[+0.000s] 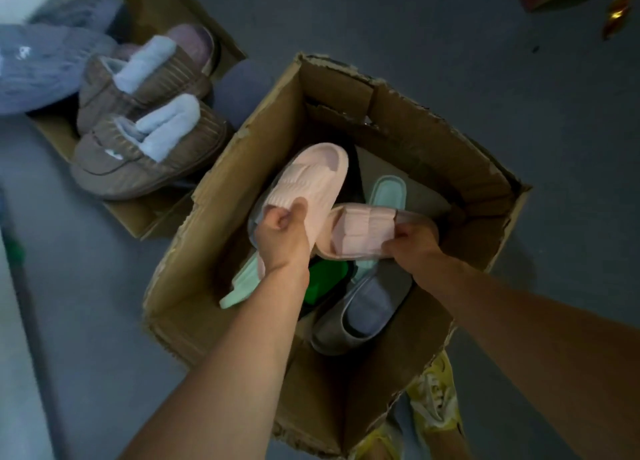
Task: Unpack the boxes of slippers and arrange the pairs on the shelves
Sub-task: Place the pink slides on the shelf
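We hold two pink slippers over the open cardboard box [242, 169]: our left hand [282, 238] grips one pink slipper [311, 179] by its ribbed strap, and our right hand [412, 241] pinches the other pink slipper [360, 231]. Both are plain foam slides with wide ribbed bands. Below them the box holds one grey slipper [363, 307], mint slippers [386, 193] and something green [325, 279]. A second box [138, 214] holds two brown fleece-lined slippers [145, 148].
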The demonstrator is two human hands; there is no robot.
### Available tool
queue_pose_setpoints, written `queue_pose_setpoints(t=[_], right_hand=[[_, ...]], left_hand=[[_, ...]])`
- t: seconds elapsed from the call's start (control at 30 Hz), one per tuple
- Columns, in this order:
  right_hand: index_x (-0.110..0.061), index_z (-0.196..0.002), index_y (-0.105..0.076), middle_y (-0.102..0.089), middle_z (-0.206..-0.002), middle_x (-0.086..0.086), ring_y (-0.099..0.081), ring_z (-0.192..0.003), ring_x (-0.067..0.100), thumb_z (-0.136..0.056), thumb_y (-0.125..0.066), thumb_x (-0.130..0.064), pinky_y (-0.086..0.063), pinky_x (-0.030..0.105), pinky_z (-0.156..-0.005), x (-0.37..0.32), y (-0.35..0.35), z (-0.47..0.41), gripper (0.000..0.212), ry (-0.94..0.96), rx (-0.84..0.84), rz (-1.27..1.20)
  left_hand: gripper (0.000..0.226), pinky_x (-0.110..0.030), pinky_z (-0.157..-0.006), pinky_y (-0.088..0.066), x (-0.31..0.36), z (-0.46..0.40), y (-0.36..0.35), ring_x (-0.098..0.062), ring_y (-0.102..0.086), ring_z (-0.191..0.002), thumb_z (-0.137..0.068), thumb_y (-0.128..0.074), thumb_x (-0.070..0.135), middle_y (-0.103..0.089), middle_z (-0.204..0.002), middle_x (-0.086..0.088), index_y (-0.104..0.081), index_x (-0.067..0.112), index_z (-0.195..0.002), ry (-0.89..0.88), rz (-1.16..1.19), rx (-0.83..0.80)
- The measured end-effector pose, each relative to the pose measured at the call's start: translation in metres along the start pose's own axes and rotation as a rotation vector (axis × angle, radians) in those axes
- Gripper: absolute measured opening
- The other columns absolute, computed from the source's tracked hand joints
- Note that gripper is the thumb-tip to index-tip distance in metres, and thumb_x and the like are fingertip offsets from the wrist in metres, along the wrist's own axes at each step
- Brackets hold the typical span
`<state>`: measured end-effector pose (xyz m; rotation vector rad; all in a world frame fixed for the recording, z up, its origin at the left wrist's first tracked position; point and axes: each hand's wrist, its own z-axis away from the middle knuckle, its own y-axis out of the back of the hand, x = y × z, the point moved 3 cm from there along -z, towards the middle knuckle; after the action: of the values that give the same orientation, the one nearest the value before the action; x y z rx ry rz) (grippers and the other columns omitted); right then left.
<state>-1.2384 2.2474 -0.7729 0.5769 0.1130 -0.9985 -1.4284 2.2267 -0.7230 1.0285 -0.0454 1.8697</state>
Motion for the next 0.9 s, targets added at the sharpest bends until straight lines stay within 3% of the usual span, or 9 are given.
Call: queue_pose_setpoints(t=[0.1,0.2,0.3,0.4,0.53,0.6,0.73,0.83,0.9], right_hand=[[0.004,-0.131,-0.053,-0.056,-0.132,0.02,-0.052,-0.122,0.035,-0.089,-0.064,-0.014,-0.042,0.032,-0.095,0.0,-0.005,0.001,0.047,-0.071,-0.036,0.019],[0.005,-0.126,-0.056,-0.056,-0.132,0.019,-0.053,-0.113,0.027,-0.092,-0.062,-0.019,-0.04,0.028,-0.095,-0.001,-0.008,0.006,0.042,-0.047,-0.014,-0.075],[0.008,-0.106,-0.065,-0.065,-0.109,0.015,-0.055,-0.093,0.018,-0.088,-0.067,-0.01,-0.042,0.012,-0.067,-0.007,-0.006,0.025,0.025,0.085,0.132,-0.277],[-0.013,-0.094,-0.061,-0.065,-0.094,0.0,-0.058,-0.087,0.015,-0.084,-0.073,-0.027,-0.046,0.023,-0.076,-0.014,-0.011,0.043,0.021,0.02,0.173,-0.449],[-0.015,-0.095,-0.059,-0.067,-0.098,0.006,-0.064,-0.094,0.022,-0.078,-0.073,-0.046,-0.051,0.039,-0.091,-0.032,-0.034,0.083,0.038,-0.12,-0.016,-0.541],[-0.016,-0.097,-0.058,-0.068,-0.097,0.007,-0.066,-0.093,0.022,-0.077,-0.076,-0.04,-0.053,0.04,-0.088,-0.041,-0.043,0.107,0.036,-0.134,-0.079,-0.659],[-0.012,-0.11,-0.06,-0.069,-0.102,0.01,-0.069,-0.088,0.022,-0.079,-0.076,-0.019,-0.054,0.024,-0.055,-0.057,-0.038,0.148,0.036,-0.136,-0.204,-0.885],[-0.007,-0.104,-0.066,-0.072,-0.101,0.012,-0.072,-0.081,0.02,-0.085,-0.066,-0.005,-0.054,0.022,-0.053,-0.071,-0.025,0.17,0.018,-0.04,-0.291,-0.882],[-0.005,-0.105,-0.067,-0.072,-0.101,0.013,-0.072,-0.079,0.019,-0.085,-0.061,0.005,-0.055,0.022,-0.056,-0.081,-0.014,0.184,0.023,0.045,-0.332,-0.889]], left_hand=[[0.023,-0.035,-0.088,-0.051,-0.018,0.011,0.017,-0.021,-0.062,-0.092,-0.091,-0.07,0.027,-0.066,-0.087,-0.001,-0.059,0.016,-0.073,0.212,0.218,0.016],[0.017,-0.035,-0.089,-0.048,-0.033,0.021,0.032,-0.023,-0.062,-0.104,-0.087,-0.073,0.023,-0.068,-0.105,-0.005,-0.063,0.022,-0.074,0.254,0.311,0.029],[0.012,-0.033,-0.09,-0.047,-0.043,0.03,0.043,-0.024,-0.058,-0.115,-0.085,-0.075,0.024,-0.064,-0.123,-0.005,-0.066,0.031,-0.088,0.265,0.399,0.055],[0.018,-0.031,-0.089,-0.046,-0.044,0.044,0.047,-0.022,-0.056,-0.115,-0.082,-0.077,0.025,-0.063,-0.122,-0.002,-0.066,0.035,-0.092,0.288,0.477,0.116],[0.022,-0.034,-0.097,-0.049,-0.032,0.068,0.042,-0.02,-0.06,-0.114,-0.079,-0.08,0.023,-0.067,-0.117,0.001,-0.07,0.034,-0.095,0.302,0.557,0.099],[0.03,-0.039,-0.092,-0.054,-0.02,0.081,0.041,-0.022,-0.066,-0.109,-0.076,-0.082,0.019,-0.073,-0.109,-0.001,-0.07,0.027,-0.103,0.306,0.614,0.038],[0.046,-0.052,-0.093,-0.055,0.01,0.1,0.053,-0.024,-0.071,-0.102,-0.073,-0.084,0.018,-0.075,-0.107,-0.004,-0.066,0.021,-0.115,0.255,0.644,-0.028],[0.029,-0.048,-0.091,-0.056,0.035,0.117,0.067,-0.02,-0.072,-0.098,-0.075,-0.081,0.016,-0.076,-0.102,0.001,-0.073,0.03,-0.1,0.193,0.531,-0.15],[0.028,-0.041,-0.092,-0.056,0.053,0.132,0.076,-0.014,-0.073,-0.095,-0.081,-0.075,0.008,-0.077,-0.1,0.005,-0.073,0.028,-0.1,0.139,0.446,-0.219]])
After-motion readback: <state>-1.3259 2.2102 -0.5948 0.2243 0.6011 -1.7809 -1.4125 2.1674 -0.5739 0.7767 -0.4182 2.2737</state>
